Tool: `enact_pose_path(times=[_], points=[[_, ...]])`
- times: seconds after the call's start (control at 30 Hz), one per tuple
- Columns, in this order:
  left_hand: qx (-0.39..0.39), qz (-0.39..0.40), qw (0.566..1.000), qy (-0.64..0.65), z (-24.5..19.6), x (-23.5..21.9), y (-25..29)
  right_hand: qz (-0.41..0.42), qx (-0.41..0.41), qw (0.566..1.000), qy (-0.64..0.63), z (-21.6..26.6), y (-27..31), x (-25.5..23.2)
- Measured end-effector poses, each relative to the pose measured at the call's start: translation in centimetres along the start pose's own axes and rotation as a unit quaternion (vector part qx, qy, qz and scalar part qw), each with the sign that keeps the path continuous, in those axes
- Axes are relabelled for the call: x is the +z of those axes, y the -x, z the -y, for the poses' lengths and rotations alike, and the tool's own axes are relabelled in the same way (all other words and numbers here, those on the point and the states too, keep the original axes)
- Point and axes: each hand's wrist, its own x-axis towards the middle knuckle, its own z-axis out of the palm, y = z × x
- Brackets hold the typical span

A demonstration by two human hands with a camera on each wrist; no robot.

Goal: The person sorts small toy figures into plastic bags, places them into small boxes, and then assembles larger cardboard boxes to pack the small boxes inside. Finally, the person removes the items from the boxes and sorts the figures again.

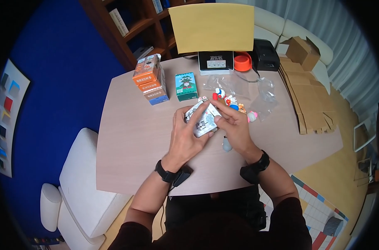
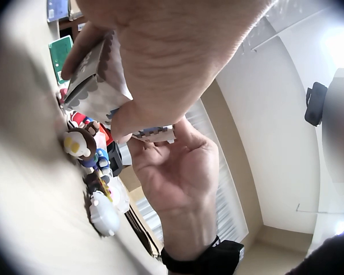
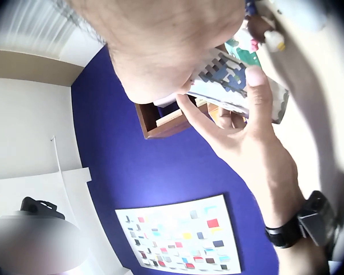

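A small white box (image 1: 200,123) with grey printed pictures is held over the table between both hands. My left hand (image 1: 184,135) grips it from the left, with the thumb along the near edge and fingers across the top. On the opposite side my right hand (image 1: 236,129) pinches the box's edge between thumb and fingers. The left wrist view shows the box's scalloped grey pattern (image 2: 94,94) and the right hand (image 2: 178,172) at a pixel-printed edge. A grey figurine (image 1: 227,144) stands below the right hand, and several colourful figurines (image 1: 231,101) cluster just beyond.
Orange and brown BRICKS boxes (image 1: 150,79) are stacked at the back left, beside a green box (image 1: 186,86). Clear plastic bags (image 1: 265,98) lie right of the figurines. Flattened cardboard (image 1: 308,100) covers the right edge. A red round object (image 1: 242,62) sits at the back.
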Motion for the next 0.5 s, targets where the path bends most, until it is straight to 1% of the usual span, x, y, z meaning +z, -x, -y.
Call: enact_pose_path(times=[0.03, 0.07, 0.1, 0.13, 0.17, 0.27, 0.4, 0.47, 0.5], points=[[0.002, -0.003, 1.000, 0.003, 0.0, 0.0, 0.0, 0.009, -0.024, 0.994, 0.104, 0.2, 0.0, 0.0], [0.005, -0.006, 1.000, 0.007, 0.1, 0.1, 0.0, 0.018, -0.048, 0.977, 0.208, 0.3, 0.0, 0.0], [0.003, -0.007, 1.000, 0.007, 0.1, 0.2, 0.0, 0.020, -0.047, 0.977, 0.207, 0.3, 0.1, 0.3], [0.005, -0.021, 1.000, 0.005, 0.2, 0.4, 0.0, 0.022, -0.114, 0.942, 0.316, 0.2, 0.3, 0.9], [0.006, -0.034, 0.999, 0.003, 0.3, 0.5, 0.0, 0.024, -0.179, 0.890, 0.419, 0.1, 0.3, 1.2], [-0.019, -0.016, 1.000, 0.009, 0.1, 0.6, 0.1, 0.028, -0.168, 0.903, 0.395, -0.5, 0.2, 1.1], [-0.027, -0.009, 0.999, 0.034, -0.6, 0.3, 0.2, 0.016, -0.198, 0.889, 0.413, -0.4, -0.2, 0.3], [-0.015, 0.029, 0.995, 0.097, -0.8, -0.2, 0.3, -0.018, -0.166, 0.916, 0.365, 0.3, -0.5, -0.3], [-0.004, 0.038, 0.994, 0.100, -0.9, -0.5, 0.0, -0.045, -0.171, 0.937, 0.301, 0.8, -0.7, -0.5]])
